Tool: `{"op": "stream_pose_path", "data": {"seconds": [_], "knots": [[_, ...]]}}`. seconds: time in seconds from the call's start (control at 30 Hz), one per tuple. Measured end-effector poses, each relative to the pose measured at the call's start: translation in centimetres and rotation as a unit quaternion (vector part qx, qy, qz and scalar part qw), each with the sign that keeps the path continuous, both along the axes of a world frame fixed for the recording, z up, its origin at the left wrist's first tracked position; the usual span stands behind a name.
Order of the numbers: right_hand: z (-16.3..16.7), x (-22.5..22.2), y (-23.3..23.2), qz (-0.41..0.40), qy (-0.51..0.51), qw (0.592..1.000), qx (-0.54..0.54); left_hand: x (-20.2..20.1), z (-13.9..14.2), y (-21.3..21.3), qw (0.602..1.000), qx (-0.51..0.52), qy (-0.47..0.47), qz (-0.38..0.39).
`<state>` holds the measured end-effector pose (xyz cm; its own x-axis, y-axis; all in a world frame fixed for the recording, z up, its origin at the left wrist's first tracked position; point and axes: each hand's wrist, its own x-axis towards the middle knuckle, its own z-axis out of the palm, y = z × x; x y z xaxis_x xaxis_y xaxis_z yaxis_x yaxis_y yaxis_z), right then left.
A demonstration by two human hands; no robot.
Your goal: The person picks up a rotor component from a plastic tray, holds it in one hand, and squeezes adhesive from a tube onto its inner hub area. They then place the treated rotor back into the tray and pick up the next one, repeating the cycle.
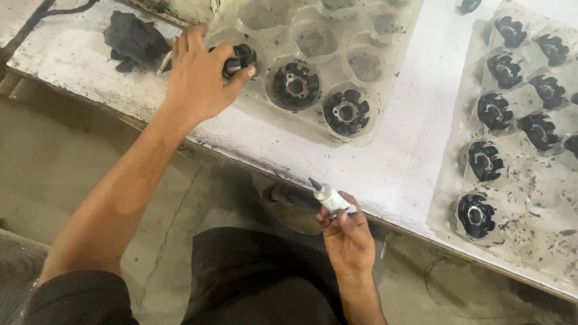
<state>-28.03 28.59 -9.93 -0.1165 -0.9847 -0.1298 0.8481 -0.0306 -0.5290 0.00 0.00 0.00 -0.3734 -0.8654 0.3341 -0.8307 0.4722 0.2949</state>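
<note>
I see my left hand (201, 75) reaching out over the white, smudged workbench (397, 156), fingers and thumb clamped on a black round moulded plastic part with a metal hub (241, 58), which sits at the near-left pocket of the clear thin plastic tray of round pockets (337, 36). I judge the grip is from the side so the part can seat or lift straight out of its pocket. Two more such parts (294, 85) lie in that tray's near row, so three there; the other pockets look empty. My right hand (346, 232) is drawn back near my lap, fingers closed around a small white squeeze tube with a grey pointed nozzle (327, 196), nozzle up, probably to keep it from dripping. A second clear tray (524, 198) to the right holds about ten black parts that I can count; its edge is cut off. A crumpled black cloth (133, 39) lies at the bench's far left
</note>
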Motion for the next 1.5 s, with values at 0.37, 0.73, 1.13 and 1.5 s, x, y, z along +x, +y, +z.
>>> {"op": "stream_pose_path", "data": {"seconds": [0.37, 0.73, 1.13, 1.5], "knots": [[6.6, 0.0, -0.8, -0.151, 0.143, 0.978, 0.004, 0.1, 4.0, 13.6, 0.798, 0.197, 0.562, -0.093], [5.4, 1.1, 0.6, -0.196, 0.215, 0.954, -0.076, -5.8, 0.4, 14.4, 0.281, 0.313, 0.869, -0.259], [7.2, 3.2, 2.3, -0.360, 0.515, 0.752, -0.200, -6.9, 3.5, 19.7, 0.627, 0.210, 0.704, -0.260], [8.5, 3.3, 2.5, -0.353, 0.696, 0.593, -0.197, -6.9, 3.0, 19.8, 0.663, 0.166, 0.688, -0.244]]}}
